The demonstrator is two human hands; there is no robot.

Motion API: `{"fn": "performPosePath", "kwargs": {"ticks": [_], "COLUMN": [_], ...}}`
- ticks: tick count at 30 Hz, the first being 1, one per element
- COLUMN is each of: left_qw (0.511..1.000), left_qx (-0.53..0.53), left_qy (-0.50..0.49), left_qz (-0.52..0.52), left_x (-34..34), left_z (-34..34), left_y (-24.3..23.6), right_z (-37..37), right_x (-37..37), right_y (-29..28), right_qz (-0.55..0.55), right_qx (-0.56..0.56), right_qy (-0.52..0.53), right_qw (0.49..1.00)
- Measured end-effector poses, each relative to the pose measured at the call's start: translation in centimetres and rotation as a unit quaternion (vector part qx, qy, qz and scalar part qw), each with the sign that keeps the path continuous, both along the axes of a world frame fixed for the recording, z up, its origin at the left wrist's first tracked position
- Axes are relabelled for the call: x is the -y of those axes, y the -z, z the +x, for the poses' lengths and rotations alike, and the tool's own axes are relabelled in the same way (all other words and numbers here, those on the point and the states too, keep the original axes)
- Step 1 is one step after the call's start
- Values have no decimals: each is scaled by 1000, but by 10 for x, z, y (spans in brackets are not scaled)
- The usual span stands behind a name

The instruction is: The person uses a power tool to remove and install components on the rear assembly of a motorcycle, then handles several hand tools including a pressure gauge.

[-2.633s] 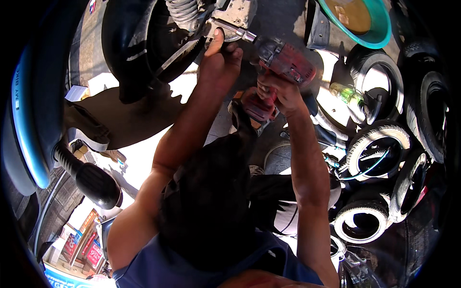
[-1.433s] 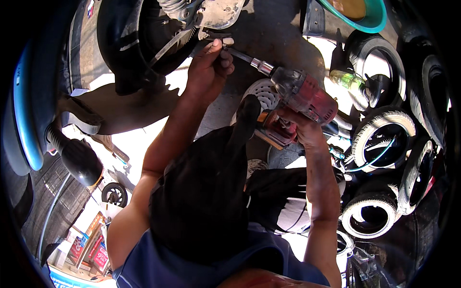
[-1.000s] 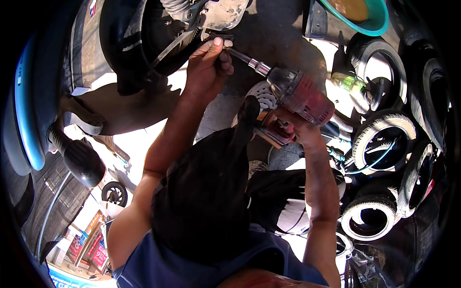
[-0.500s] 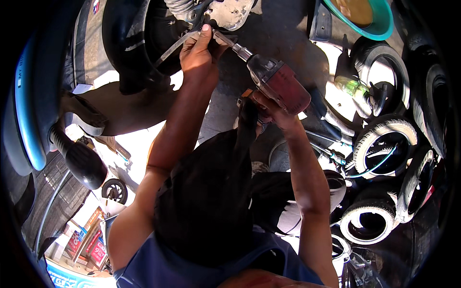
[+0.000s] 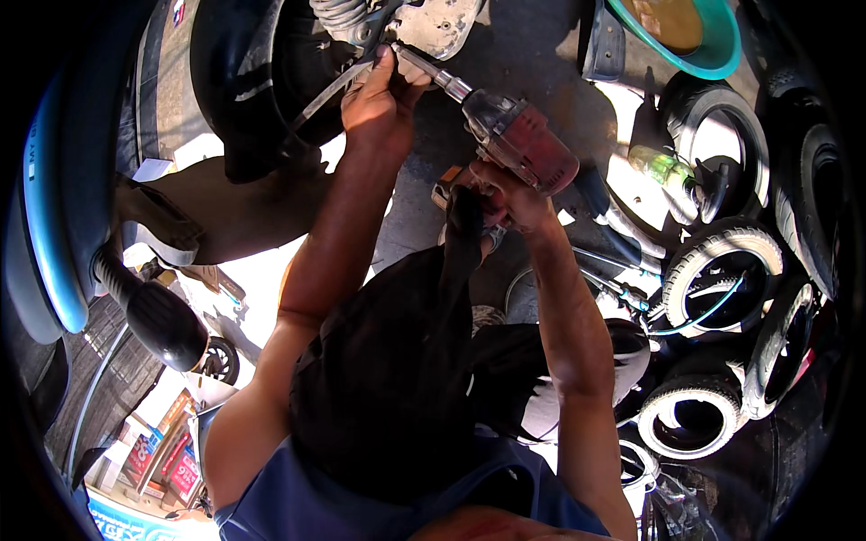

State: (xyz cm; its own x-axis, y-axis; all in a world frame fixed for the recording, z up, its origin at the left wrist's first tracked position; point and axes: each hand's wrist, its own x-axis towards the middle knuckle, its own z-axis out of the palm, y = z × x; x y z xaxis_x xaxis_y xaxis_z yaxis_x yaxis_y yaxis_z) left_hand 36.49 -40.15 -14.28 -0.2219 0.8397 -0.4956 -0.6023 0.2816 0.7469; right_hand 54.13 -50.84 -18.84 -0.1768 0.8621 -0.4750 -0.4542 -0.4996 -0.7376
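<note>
My right hand (image 5: 521,200) is wrapped around the handle of a red and grey cordless impact wrench (image 5: 539,149). A shiny socket (image 5: 451,85) and a slim extension point from its nose toward the wheel area at upper left. My left hand (image 5: 374,106) is closed near the extension's tip, thumb uppermost. What its fingers grip is hidden. Beside it, a flat metal bar (image 5: 327,97) slants down toward a black tyre (image 5: 236,81). Just beyond the fingertips are a grey coil spring (image 5: 338,13) and a scuffed metal plate (image 5: 444,25).
Several loose tyres (image 5: 678,279) lie along the right side, near a green-tinted bottle (image 5: 663,171). A teal basin (image 5: 722,56) with brownish liquid stands at the far right. To the left are a blue panel (image 5: 52,216) and a black rubber handgrip (image 5: 162,316).
The impact wrench and my right hand have shifted slightly, the wrench body tilting a little. My left hand stays at nearly the same place.
</note>
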Motion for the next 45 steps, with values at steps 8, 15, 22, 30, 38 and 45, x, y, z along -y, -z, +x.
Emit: {"fn": "performPosePath", "kwargs": {"ticks": [8,15,22,30,38,45], "left_qw": [971,881,878,861,864,848], "left_qx": [-212,-395,-404,-455,-436,-469], "left_qy": [-21,-120,-111,-89,-79,-84], "left_qz": [106,232,232,208,238,234], "left_x": [9,0,2,3,-1,0], "left_z": [0,-12,-14,-10,-8,-9], "left_y": [0,33,36,20,20,19], "right_z": [0,-9,-5,47,73,99], "right_x": [-6,0,-3,-42,-73,-122], "right_y": [8,1,12,-1,-57,-92], "right_qz": [3,4,15,379,392,388], "right_qx": [-78,-22,-25,249,366,438], "right_qy": [25,-7,3,-57,-132,-270], "right_qw": [997,1000,1000,890,833,765]}}
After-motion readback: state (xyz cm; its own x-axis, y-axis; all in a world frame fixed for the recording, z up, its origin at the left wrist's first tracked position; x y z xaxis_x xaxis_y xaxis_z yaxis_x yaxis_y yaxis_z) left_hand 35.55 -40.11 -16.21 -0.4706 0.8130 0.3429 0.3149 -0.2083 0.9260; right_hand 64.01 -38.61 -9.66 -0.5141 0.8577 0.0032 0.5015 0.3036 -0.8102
